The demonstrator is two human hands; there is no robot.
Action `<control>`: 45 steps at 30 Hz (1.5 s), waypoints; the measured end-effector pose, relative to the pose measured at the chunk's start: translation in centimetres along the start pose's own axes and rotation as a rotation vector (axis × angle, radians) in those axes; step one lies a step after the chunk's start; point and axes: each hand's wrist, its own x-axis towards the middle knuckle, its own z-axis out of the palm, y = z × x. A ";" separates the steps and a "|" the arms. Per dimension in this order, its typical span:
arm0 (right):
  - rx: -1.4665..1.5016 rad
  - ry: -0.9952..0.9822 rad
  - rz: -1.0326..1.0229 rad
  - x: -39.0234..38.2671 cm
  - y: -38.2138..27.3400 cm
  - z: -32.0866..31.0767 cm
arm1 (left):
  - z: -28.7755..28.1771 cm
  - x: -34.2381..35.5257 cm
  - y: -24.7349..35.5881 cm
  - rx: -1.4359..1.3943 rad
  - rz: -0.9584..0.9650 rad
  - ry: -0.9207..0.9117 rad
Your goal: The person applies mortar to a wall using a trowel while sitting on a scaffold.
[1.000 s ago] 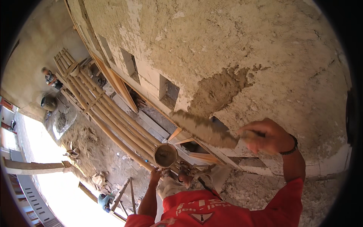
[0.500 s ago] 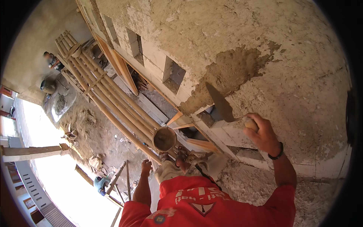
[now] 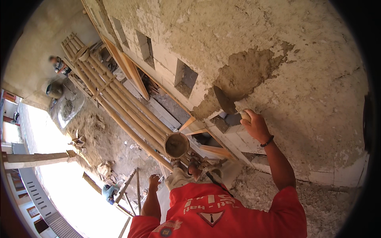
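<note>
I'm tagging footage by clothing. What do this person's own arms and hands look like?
Both hands, left hand and right hand, are bare, no gloves. A dark band circles the right wrist. Short red sleeves end above the elbows; forearms are uncovered.

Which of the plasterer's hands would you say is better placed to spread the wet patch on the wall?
Right. The right hand grips the trowel, whose blade lies against the wet plaster patch. The left hand hangs low, away from the wall.

1 trowel [image 3: 224,99], 1 bucket [image 3: 176,144], 3 wall openings [image 3: 185,79], 2 hands [image 3: 256,126].
</note>
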 end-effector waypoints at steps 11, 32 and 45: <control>-0.154 0.106 -0.008 -3.4 -4.2 -7.0 | 2.6 -2.2 4.5 -0.059 0.043 -0.049; 0.421 -0.620 0.005 -3.2 -4.4 -0.1 | 0.2 0.2 0.3 -0.074 0.014 -0.063; 0.213 -0.068 -0.016 -4.5 -4.4 -3.8 | -0.8 0.8 -2.8 -0.115 0.035 -0.023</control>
